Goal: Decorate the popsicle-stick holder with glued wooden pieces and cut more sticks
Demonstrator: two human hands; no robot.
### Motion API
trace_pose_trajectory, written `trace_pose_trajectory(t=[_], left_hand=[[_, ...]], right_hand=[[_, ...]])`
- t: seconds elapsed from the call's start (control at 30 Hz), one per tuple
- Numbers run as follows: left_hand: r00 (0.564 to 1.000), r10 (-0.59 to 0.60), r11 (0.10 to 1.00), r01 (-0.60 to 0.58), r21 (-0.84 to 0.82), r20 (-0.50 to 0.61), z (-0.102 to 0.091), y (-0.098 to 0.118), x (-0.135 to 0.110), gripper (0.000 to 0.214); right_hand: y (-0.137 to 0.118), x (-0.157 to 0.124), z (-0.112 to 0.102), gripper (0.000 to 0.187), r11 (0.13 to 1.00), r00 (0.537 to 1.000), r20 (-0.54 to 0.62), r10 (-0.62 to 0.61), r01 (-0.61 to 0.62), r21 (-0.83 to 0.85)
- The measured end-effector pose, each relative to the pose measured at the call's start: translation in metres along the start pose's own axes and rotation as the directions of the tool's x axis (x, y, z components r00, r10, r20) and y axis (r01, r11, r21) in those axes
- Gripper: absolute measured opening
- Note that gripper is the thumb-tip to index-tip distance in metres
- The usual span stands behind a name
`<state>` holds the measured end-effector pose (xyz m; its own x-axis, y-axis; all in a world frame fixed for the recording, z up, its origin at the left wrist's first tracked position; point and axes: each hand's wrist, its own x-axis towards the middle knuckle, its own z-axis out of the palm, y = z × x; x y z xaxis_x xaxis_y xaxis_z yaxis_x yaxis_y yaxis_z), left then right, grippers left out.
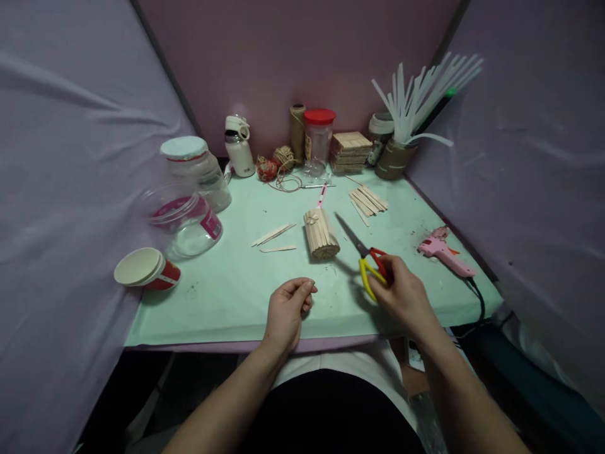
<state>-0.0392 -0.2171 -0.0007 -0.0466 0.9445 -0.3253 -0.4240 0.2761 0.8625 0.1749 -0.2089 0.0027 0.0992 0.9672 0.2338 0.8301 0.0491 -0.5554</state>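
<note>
My right hand (404,290) grips a pair of scissors (363,250) by its red and yellow handles, the blades pointing up and to the left, close together. My left hand (289,309) rests near the table's front edge with fingers curled and thumb pressed to the forefinger; whatever is between them, if anything, is hidden. Beyond both hands lies a small barrel-shaped piece covered in wooden craft sticks (321,234), tilted toward me. A few loose craft sticks (274,234) lie to its left, and a spread pile of craft sticks (368,202) sits behind and to its right.
A pink glue gun (447,255) with a cord lies at the right. Paper cups (165,274), a clear plastic tub (189,236) and a lidded jar (215,183) stand left. Along the back are a bottle (241,154), twine balls (268,169), a red-lidded jar (317,142) and glue sticks (416,101).
</note>
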Motion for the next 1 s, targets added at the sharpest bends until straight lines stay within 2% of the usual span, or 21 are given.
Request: trace_pose_trajectory(t=[0.1,0.17,0.27,0.43,0.63,1.0], left_hand=[[0.998,0.053,0.998,-0.053,0.023,-0.014,-0.001,-0.003,0.0,0.021],[0.995,0.102,0.994,-0.101,0.051,-0.008,-0.003,-0.005,-0.001,0.017],[0.986,0.166,0.984,-0.167,0.064,0.018,-0.005,-0.008,-0.001,0.012],[0.981,0.193,0.981,-0.193,0.025,0.003,-0.006,-0.01,-0.001,0.013],[0.984,0.178,0.983,-0.178,0.046,0.013,-0.008,-0.01,-0.001,0.015],[0.985,0.17,0.985,-0.17,-0.007,0.038,-0.006,-0.008,-0.001,0.016]], right_hand=[[-0.013,-0.025,0.001,0.043,0.957,0.962,0.047,-0.27,0.262,0.123],[-0.021,-0.035,0.001,0.038,0.931,0.934,0.075,-0.348,0.336,0.139],[-0.024,-0.04,0.001,0.035,0.916,0.915,0.074,-0.398,0.391,0.092],[-0.021,-0.039,0.006,0.037,0.9,0.898,0.062,-0.436,0.434,0.043],[-0.019,-0.039,0.008,0.04,0.908,0.905,0.071,-0.419,0.417,0.037],[-0.024,-0.042,0.003,0.033,0.916,0.91,0.104,-0.4,0.395,0.071]])
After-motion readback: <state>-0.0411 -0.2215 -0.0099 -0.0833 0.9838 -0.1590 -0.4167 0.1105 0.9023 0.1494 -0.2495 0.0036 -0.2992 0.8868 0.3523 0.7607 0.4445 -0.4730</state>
